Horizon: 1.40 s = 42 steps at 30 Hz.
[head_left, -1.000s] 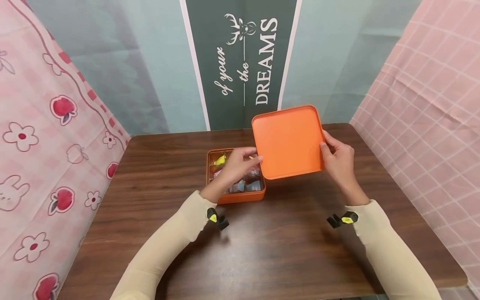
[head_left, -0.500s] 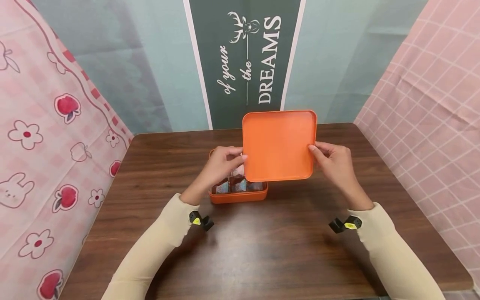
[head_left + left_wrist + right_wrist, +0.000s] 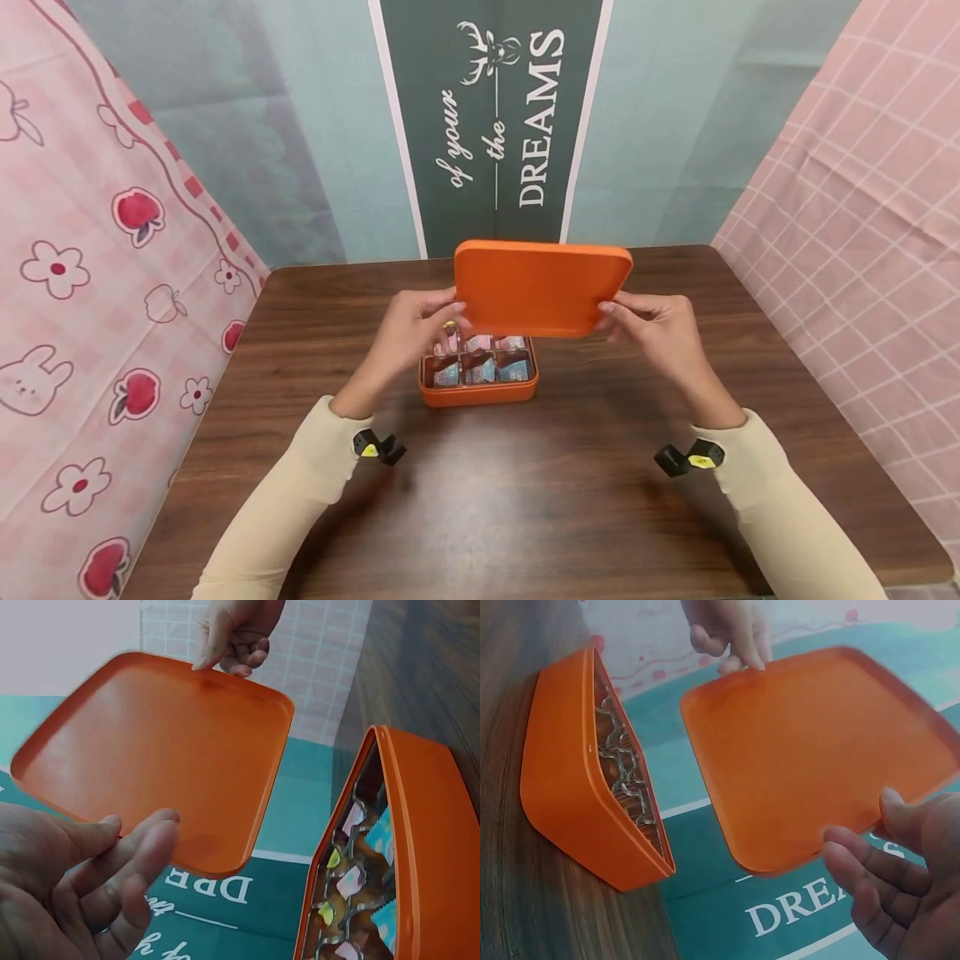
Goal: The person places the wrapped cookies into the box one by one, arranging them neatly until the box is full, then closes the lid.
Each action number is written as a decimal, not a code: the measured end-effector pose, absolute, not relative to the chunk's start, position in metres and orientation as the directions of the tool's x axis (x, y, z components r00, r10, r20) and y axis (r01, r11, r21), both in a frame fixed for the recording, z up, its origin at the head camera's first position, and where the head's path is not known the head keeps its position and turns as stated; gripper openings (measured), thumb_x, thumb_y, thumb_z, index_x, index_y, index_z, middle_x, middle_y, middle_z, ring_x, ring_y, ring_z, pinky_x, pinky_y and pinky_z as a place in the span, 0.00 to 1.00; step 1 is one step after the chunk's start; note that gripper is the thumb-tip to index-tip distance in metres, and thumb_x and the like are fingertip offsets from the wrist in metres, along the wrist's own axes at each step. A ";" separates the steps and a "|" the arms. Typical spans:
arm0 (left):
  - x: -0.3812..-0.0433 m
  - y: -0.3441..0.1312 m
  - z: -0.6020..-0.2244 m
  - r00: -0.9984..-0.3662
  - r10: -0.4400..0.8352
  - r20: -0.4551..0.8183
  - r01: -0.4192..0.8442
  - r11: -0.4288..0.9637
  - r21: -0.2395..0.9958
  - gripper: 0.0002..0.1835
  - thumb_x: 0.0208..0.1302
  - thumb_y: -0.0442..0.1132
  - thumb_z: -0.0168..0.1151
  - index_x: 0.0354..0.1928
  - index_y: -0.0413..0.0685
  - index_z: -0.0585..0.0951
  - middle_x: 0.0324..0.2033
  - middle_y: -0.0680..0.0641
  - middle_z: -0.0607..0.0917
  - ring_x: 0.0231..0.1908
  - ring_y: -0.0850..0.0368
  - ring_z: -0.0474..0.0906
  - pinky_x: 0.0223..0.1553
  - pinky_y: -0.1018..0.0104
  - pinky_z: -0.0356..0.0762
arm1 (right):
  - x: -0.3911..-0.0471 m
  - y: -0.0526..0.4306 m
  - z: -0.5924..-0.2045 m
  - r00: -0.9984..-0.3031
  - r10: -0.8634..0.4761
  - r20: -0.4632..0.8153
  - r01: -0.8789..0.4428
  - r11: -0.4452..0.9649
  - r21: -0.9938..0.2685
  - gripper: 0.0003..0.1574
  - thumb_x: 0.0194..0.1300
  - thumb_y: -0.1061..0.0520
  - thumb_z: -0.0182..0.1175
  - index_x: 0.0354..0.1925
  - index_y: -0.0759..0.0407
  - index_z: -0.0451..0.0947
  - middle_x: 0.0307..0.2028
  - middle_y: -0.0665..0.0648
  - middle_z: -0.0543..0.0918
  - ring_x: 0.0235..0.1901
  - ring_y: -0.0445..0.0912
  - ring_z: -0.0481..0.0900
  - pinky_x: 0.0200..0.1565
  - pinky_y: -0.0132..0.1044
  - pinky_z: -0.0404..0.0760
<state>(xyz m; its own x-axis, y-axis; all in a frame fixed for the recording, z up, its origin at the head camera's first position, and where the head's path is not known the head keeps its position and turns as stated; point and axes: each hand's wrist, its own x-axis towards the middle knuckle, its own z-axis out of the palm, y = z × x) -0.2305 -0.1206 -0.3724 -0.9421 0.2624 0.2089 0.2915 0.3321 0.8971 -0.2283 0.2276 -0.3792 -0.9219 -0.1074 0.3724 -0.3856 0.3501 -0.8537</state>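
Observation:
An orange square lid (image 3: 542,287) with a low rim is held up between both hands, tilted, above the back part of an orange box (image 3: 480,396). My left hand (image 3: 408,329) pinches its left edge; my right hand (image 3: 660,333) pinches the right edge. In the left wrist view the lid's inner face (image 3: 165,750) shows, with the left thumb and fingers at its rim. Below, the box stands on the table with wrapped candies (image 3: 478,369) in clear divided compartments, pink ones behind blue ones. The lid hides the back rows.
The dark wooden table (image 3: 510,500) reaches to a green and teal cloth backdrop (image 3: 487,125). Pink patterned cloth hangs at the left (image 3: 135,275) and pink checked cloth at the right (image 3: 862,250). A small black camera sits on each wrist.
The lid has moved left over the box and tipped from facing me to a flatter slant. The left hand has shifted left with it and now grips its edge, baring the box's front rows.

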 end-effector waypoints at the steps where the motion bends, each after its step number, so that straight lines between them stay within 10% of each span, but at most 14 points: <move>1: -0.230 -0.122 -0.373 -0.942 0.260 0.212 0.294 0.336 0.895 0.19 0.71 0.39 0.64 0.62 0.48 0.82 0.33 0.43 0.91 0.18 0.51 0.83 0.16 0.64 0.75 | -0.228 0.227 -0.380 -0.922 -0.122 0.366 -0.386 0.344 -0.856 0.14 0.66 0.61 0.69 0.49 0.65 0.88 0.29 0.64 0.89 0.24 0.50 0.87 0.32 0.33 0.87; 10: -0.227 -0.135 -0.378 -0.909 0.263 0.323 0.415 0.508 0.755 0.21 0.72 0.33 0.62 0.65 0.54 0.81 0.57 0.48 0.85 0.20 0.56 0.68 0.21 0.68 0.65 | -0.230 0.215 -0.402 -0.850 -0.210 0.483 -0.525 0.422 -0.739 0.23 0.61 0.68 0.71 0.55 0.56 0.87 0.50 0.60 0.88 0.43 0.30 0.85 0.39 0.22 0.82; 17: -0.224 -0.147 -0.389 -0.915 0.284 0.287 0.403 0.593 0.697 0.27 0.75 0.32 0.57 0.74 0.52 0.70 0.68 0.46 0.74 0.42 0.50 0.81 0.47 0.59 0.79 | -0.235 0.197 -0.425 -0.668 -0.339 0.662 -0.725 0.496 -0.477 0.31 0.59 0.72 0.70 0.59 0.52 0.85 0.51 0.54 0.88 0.50 0.45 0.86 0.48 0.27 0.82; 23: -0.221 -0.155 -0.399 -0.901 0.353 0.253 0.428 0.620 0.657 0.33 0.74 0.30 0.57 0.78 0.48 0.61 0.70 0.43 0.71 0.59 0.49 0.79 0.61 0.52 0.76 | -0.234 0.187 -0.441 -0.580 -0.423 0.697 -0.759 0.591 -0.274 0.36 0.57 0.74 0.67 0.62 0.50 0.82 0.52 0.58 0.88 0.39 0.52 0.88 0.26 0.38 0.73; 42: -0.222 -0.163 -0.437 -0.920 0.301 0.249 0.391 0.701 0.596 0.34 0.74 0.28 0.55 0.78 0.45 0.59 0.72 0.43 0.67 0.67 0.46 0.71 0.66 0.49 0.70 | -0.246 0.165 -0.456 -0.656 -0.507 0.559 -0.707 0.671 -0.222 0.34 0.65 0.67 0.65 0.67 0.52 0.77 0.54 0.64 0.85 0.48 0.57 0.87 0.28 0.46 0.83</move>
